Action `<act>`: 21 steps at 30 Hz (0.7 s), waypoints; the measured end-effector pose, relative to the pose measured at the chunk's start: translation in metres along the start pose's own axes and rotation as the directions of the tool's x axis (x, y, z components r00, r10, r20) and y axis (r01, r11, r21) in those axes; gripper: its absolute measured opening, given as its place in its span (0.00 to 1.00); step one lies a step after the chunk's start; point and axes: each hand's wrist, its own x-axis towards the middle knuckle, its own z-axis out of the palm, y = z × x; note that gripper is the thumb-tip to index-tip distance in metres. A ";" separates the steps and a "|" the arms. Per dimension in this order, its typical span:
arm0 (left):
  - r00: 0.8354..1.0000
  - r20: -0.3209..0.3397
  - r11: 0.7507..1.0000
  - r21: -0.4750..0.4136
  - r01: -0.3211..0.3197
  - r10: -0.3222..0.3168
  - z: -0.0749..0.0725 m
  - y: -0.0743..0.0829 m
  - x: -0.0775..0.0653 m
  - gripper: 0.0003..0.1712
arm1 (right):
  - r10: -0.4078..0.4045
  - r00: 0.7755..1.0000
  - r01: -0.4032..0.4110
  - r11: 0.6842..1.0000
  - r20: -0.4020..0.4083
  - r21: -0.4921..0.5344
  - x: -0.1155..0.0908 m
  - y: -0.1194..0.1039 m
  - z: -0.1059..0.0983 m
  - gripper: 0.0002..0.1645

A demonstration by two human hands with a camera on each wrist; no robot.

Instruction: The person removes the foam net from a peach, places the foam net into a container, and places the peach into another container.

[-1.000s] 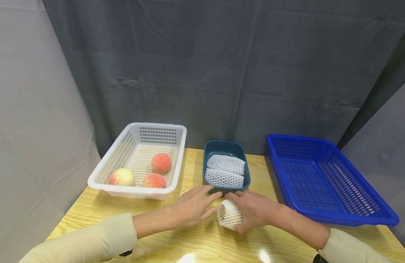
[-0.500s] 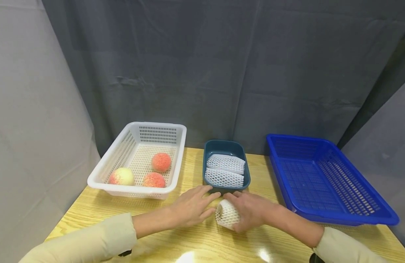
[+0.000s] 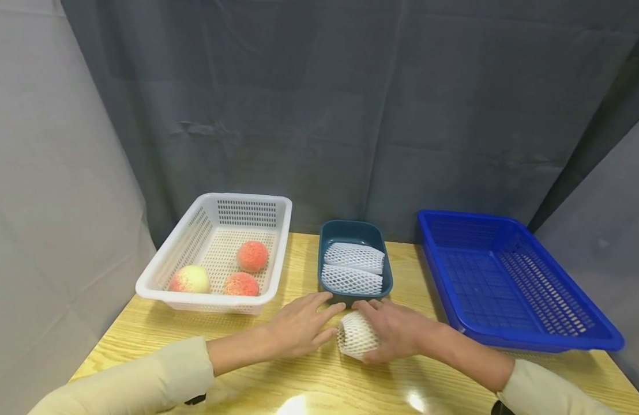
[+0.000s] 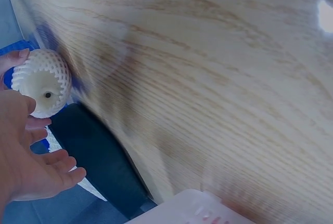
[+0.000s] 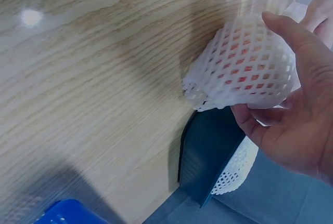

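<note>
Even overhead light, glare spots on the table [image 3: 319,380], wrist views blurred and edge-warped

Netted fruit on the surface, as I see it from here.

I see a round fruit wrapped in a white foam net [image 3: 357,335], lying on its side on the wooden surface [image 3: 309,380] just in front of the dark teal tray [image 3: 353,233]. Red skin shows through the mesh in my right wrist view. The net's open end faces left, puckered round a small dark spot.
</note>
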 end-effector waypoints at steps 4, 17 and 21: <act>1.000 -0.002 1.000 -0.006 -0.001 0.001 0.001 -0.001 0.000 0.29 | 0.035 0.999 -0.035 0.999 0.003 0.012 -0.002 0.000 0.000 0.52; 1.000 0.005 1.000 -0.013 0.001 -0.001 -0.001 -0.002 -0.001 0.29 | 0.018 0.997 -0.017 1.000 -0.077 0.006 -0.006 0.002 0.004 0.53; 1.000 0.010 1.000 -0.016 0.005 -0.004 -0.002 -0.002 -0.001 0.30 | -0.004 0.995 0.005 1.000 -0.103 0.011 -0.007 0.004 0.006 0.52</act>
